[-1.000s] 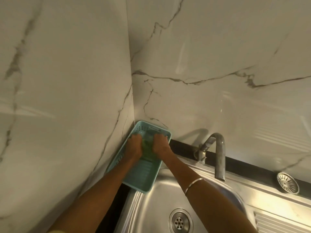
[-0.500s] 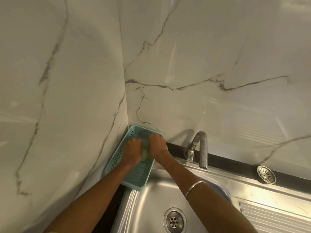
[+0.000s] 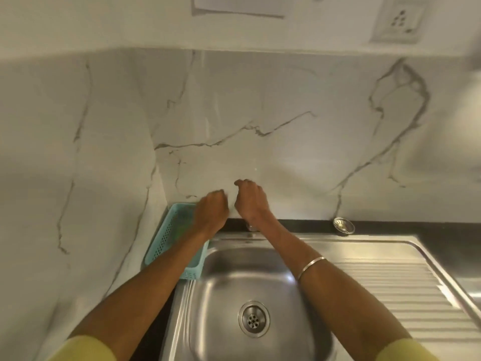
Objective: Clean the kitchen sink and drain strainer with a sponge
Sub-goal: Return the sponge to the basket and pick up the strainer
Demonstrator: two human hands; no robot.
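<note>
Sponge (image 3: 181, 230), blurred in basket (image 3: 166, 230), lies beside left hand (image 3: 211, 210), fingers curled, empty.

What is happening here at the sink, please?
A person stands over a steel kitchen sink. Both hands are raised in front of the marble wall: the left hand above a turquoise plastic basket in the corner, the right hand beside it. Their fingers are curled; the blur hides whether they hold anything. Something green lies in the basket, perhaps the sponge. The basin drain looks untouched, and a loose drain strainer sits on the dark ledge.
</note>
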